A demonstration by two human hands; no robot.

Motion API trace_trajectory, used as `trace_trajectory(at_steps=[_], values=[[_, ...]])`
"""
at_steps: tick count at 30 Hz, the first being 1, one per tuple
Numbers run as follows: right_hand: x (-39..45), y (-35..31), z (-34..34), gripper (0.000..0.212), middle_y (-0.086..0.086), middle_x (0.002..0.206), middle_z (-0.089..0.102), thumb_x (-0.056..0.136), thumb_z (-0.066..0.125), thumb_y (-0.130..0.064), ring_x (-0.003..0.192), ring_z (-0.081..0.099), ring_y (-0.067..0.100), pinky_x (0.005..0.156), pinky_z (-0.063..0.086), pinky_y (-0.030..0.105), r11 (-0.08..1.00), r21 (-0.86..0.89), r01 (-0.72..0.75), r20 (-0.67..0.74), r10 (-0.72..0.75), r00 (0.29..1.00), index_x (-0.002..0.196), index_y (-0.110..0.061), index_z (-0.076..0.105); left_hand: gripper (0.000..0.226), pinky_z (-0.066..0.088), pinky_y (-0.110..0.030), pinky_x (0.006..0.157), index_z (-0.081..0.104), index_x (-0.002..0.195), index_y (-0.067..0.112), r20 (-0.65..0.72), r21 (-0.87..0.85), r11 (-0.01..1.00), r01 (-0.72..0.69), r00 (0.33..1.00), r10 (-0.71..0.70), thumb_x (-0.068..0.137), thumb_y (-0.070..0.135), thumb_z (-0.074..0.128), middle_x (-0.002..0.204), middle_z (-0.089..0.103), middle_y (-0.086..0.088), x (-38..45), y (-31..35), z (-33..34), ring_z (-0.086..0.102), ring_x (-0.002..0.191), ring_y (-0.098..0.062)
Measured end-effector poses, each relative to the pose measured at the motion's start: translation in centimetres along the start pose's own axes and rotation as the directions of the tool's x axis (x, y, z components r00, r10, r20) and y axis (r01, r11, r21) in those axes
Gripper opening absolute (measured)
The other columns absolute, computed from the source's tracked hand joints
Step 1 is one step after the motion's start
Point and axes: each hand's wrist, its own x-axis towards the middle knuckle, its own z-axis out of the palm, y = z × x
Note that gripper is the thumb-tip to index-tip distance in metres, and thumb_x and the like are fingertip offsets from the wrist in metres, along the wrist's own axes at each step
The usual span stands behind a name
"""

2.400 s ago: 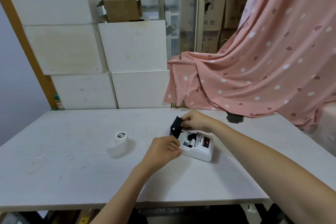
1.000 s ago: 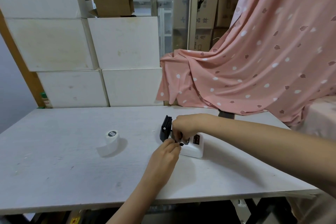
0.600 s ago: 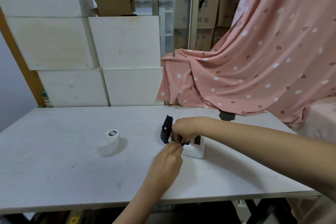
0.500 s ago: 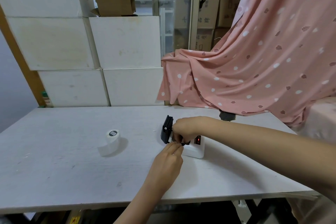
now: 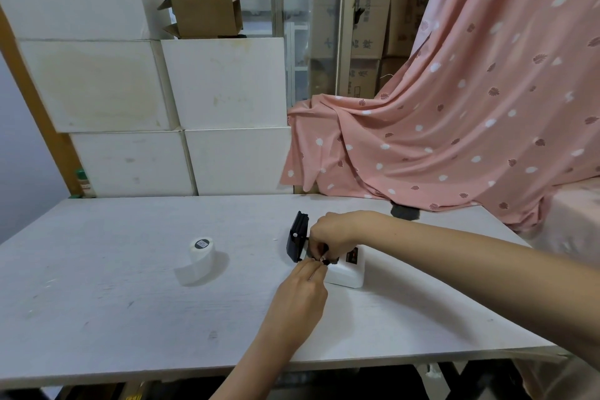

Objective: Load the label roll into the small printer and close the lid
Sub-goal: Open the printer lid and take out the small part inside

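The small white printer (image 5: 349,274) lies on the table right of centre, its black lid (image 5: 297,237) standing open at its left end. My right hand (image 5: 334,232) reaches over the open compartment, its fingers curled down and pinching a small black part inside. My left hand (image 5: 302,294) comes up from below, its fingertips meeting the right hand's at the compartment's near edge; its thumb and whatever it may hold are hidden. The white label roll (image 5: 201,255) stands alone on the table to the left, well apart from both hands.
The white table (image 5: 97,302) has its front edge close to me. White boxes (image 5: 224,84) are stacked behind it at the back left. A pink dotted cloth (image 5: 454,123) drapes over the back right corner, with a dark object (image 5: 404,212) under its hem.
My right hand has moved from the lid's top down into the open compartment. My left hand has slid from the printer's side so that its fingertips meet the right hand's. The roll has not moved.
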Motion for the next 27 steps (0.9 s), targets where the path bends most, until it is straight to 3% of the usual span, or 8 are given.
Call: trace_trajectory(at_steps=[6, 8, 10, 14, 17, 20, 24, 27], values=[[0.8, -0.1, 0.3, 0.031, -0.012, 0.088, 0.060, 0.093, 0.061, -0.013, 0.100, 0.044, 0.023, 0.067, 0.039, 0.030, 1.000, 0.004, -0.011, 0.053, 0.010, 0.999, 0.113, -0.034, 0.073, 0.044, 0.059, -0.028, 0.075, 0.071, 0.108, 0.000, -0.005, -0.005, 1.000, 0.006, 1.000, -0.006, 0.067, -0.013, 0.063, 0.101, 0.070, -0.008, 0.0, 0.0, 0.2, 0.066, 0.098, -0.022], [0.9, 0.0, 0.5, 0.028, -0.009, 0.091, 0.064, 0.094, 0.058, -0.014, 0.098, 0.045, 0.023, 0.073, 0.044, 0.032, 1.000, -0.006, -0.009, 0.068, 0.010, 0.998, 0.109, -0.032, 0.073, 0.045, 0.059, -0.028, 0.077, 0.071, 0.109, 0.001, -0.006, -0.010, 1.000, 0.005, 1.000, -0.005, 0.067, -0.013, 0.062, 0.102, 0.070, -0.009, 0.0, 0.0, 0.1, 0.066, 0.099, -0.023], [0.8, 0.1, 0.5, 0.025, -0.013, 0.082, 0.057, 0.092, 0.058, -0.013, 0.094, 0.048, 0.022, 0.080, 0.050, 0.036, 1.000, -0.019, 0.002, 0.066, -0.001, 0.998, 0.105, -0.030, 0.072, 0.049, 0.058, -0.025, 0.078, 0.071, 0.111, 0.001, -0.015, -0.016, 1.000, 0.014, 1.000, -0.014, 0.065, -0.015, 0.063, 0.102, 0.070, -0.008, 0.0, 0.1, 0.1, 0.066, 0.098, -0.023], [0.7, 0.3, 0.4, 0.024, -0.013, 0.074, 0.052, 0.092, 0.058, -0.006, 0.081, 0.052, 0.018, 0.057, 0.039, 0.025, 1.000, 0.014, 0.022, 0.052, -0.023, 0.998, 0.106, -0.018, 0.074, 0.057, 0.056, -0.023, 0.076, 0.068, 0.120, 0.004, -0.034, -0.025, 0.999, 0.037, 0.999, -0.038, 0.066, -0.014, 0.066, 0.104, 0.070, -0.006, 0.1, 0.4, 0.1, 0.066, 0.099, -0.021], [0.6, 0.2, 0.2, 0.021, -0.005, 0.077, 0.059, 0.089, 0.058, -0.001, 0.070, 0.052, 0.014, 0.052, 0.036, 0.025, 0.999, 0.041, 0.012, 0.059, -0.015, 0.998, 0.101, -0.010, 0.073, 0.064, 0.055, -0.023, 0.073, 0.059, 0.134, 0.003, -0.029, -0.027, 0.998, 0.052, 0.998, -0.053, 0.071, -0.009, 0.066, 0.107, 0.067, -0.006, 0.1, 0.5, 0.1, 0.062, 0.100, -0.019], [0.7, 0.3, 0.1, 0.026, 0.002, 0.088, 0.068, 0.088, 0.048, 0.003, 0.065, 0.059, 0.012, 0.059, 0.048, 0.029, 0.994, 0.112, 0.006, 0.050, -0.011, 0.999, 0.097, -0.007, 0.070, 0.064, 0.057, -0.022, 0.069, 0.063, 0.129, 0.001, 0.013, 0.008, 0.999, 0.052, 0.999, -0.052, 0.066, -0.009, 0.071, 0.106, 0.066, -0.008, 0.2, 0.5, 0.3, 0.065, 0.096, -0.021], [0.7, 0.5, -0.4, 0.035, 0.004, 0.100, 0.074, 0.085, 0.043, 0.005, 0.060, 0.066, 0.005, 0.077, 0.060, 0.036, 0.974, 0.223, 0.028, -0.009, -0.026, 1.000, 0.093, -0.009, 0.075, 0.058, 0.059, -0.026, 0.077, 0.063, 0.127, 0.000, 0.006, 0.035, 0.999, 0.031, 1.000, -0.031, 0.070, -0.009, 0.064, 0.112, 0.064, -0.010, 0.0, 0.2, 1.0, 0.063, 0.103, -0.022], [0.6, 0.9, -0.3, 0.030, 0.000, 0.098, 0.076, 0.084, 0.051, 0.000, 0.075, 0.066, 0.009, 0.078, 0.059, 0.034, 0.966, 0.257, 0.030, -0.083, -0.009, 0.997, 0.093, -0.014, 0.076, 0.056, 0.055, -0.024, 0.080, 0.065, 0.122, -0.001, -0.050, -0.026, 0.998, 0.053, 0.997, -0.054, 0.068, -0.013, 0.062, 0.109, 0.066, -0.010, -0.2, 0.2, 0.9, 0.061, 0.102, -0.020]])
